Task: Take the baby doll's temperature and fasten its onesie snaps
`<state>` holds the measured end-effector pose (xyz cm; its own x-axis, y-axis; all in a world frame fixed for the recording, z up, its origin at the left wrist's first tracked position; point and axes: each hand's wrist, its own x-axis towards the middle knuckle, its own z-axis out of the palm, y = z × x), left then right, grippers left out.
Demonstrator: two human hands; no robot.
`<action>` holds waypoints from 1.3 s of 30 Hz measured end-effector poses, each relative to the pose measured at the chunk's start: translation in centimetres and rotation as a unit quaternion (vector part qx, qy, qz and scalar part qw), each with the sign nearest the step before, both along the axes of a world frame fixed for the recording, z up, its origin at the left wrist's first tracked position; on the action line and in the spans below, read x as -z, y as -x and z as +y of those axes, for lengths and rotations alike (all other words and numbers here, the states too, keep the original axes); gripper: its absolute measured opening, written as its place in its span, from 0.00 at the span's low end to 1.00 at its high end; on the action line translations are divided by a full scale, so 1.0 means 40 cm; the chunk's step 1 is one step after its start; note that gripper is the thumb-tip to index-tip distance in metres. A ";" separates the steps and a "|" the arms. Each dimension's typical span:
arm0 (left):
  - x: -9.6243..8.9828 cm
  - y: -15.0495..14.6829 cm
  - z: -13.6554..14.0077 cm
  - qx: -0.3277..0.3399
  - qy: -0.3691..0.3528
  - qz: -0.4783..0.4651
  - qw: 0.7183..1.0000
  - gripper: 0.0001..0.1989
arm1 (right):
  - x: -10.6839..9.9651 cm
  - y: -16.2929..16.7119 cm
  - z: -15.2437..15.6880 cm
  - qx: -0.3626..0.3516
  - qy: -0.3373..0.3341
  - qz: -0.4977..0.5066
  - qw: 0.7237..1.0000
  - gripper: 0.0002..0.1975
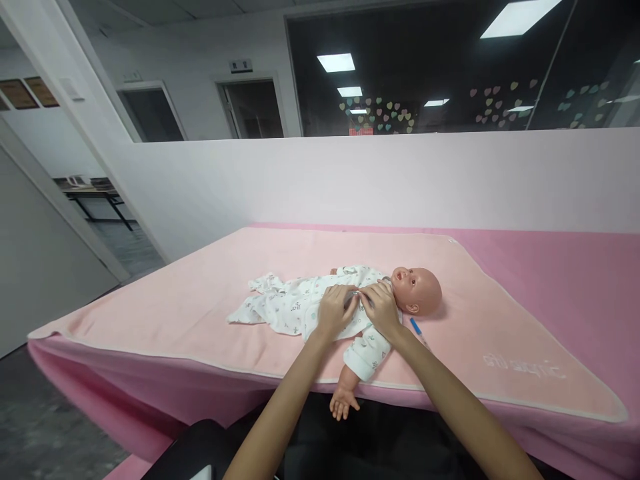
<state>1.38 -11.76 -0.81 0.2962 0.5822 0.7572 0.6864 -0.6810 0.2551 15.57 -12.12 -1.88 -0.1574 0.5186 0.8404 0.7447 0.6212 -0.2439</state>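
A baby doll (425,293) lies on its back, head toward the right, dressed in a white printed romper (295,303). Both my hands rest on the doll's chest. My left hand (337,310) pinches the front of the romper with thumb and fingers. Close beside it, my right hand (381,308) pinches the same cloth near the collar. The fingertips almost meet over a small spot whose detail I cannot make out. One bare doll hand (344,402) hangs past the near table edge.
A peach blanket (200,287) lies beneath the doll, over a pink cloth (575,280). Near the doll's head lies a blue-capped pen-like object (416,327), partly hidden by my right forearm. A white half wall (400,180) with glass above stands behind the table.
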 end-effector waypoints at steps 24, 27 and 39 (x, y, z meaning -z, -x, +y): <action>0.012 0.108 -0.011 -0.071 -0.015 -0.035 0.997 0.06 | 0.001 -0.002 -0.003 -0.004 0.016 0.013 1.000 0.09; 0.016 0.104 -0.012 -0.055 -0.001 -0.028 0.998 0.05 | -0.001 -0.003 -0.005 -0.006 0.019 0.012 1.000 0.09; 0.017 0.096 -0.015 -0.078 0.016 -0.046 0.996 0.07 | 0.005 -0.005 0.001 -0.011 0.028 0.027 0.999 0.08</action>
